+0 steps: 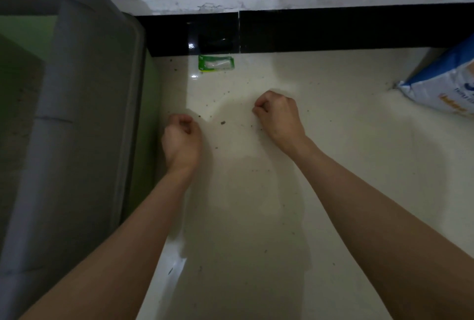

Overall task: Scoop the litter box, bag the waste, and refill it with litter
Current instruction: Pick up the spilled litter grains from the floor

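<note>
My left hand (182, 137) and my right hand (277, 114) are both curled into fists over the floor. Each pinches the top edge of a thin clear plastic bag (243, 191), which hangs between them and is hard to see against the tiles. The grey litter box (84, 119), with green sides, fills the left of the view, right beside my left hand. A blue and white litter sack (446, 86) lies at the right edge, apart from my right hand.
Cream floor tiles (346, 140) carry scattered dark litter grains. A small green packet (216, 63) lies by the black skirting (333, 29) under the white wall.
</note>
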`<action>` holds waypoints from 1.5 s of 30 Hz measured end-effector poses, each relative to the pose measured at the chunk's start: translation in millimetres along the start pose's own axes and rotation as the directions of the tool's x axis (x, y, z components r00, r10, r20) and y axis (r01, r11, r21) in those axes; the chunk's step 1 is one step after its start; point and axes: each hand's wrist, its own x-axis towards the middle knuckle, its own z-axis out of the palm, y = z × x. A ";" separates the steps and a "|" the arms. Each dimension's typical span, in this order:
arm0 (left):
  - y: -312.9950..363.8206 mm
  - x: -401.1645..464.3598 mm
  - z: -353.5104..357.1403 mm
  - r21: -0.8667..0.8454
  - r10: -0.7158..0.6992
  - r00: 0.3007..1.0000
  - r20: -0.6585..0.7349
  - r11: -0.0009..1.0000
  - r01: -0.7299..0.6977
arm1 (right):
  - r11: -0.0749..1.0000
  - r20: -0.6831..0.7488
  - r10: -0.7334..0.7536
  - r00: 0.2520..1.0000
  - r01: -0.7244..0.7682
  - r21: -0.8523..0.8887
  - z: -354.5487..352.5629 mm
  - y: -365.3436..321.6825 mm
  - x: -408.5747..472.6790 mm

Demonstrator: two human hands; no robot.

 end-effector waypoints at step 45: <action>-0.4 -91.9 -14.9 -0.074 0.294 0.822 0.487 0.952 -0.297 | 0.802 0.199 0.342 0.918 -0.396 0.448 -27.7 25.1 -114.5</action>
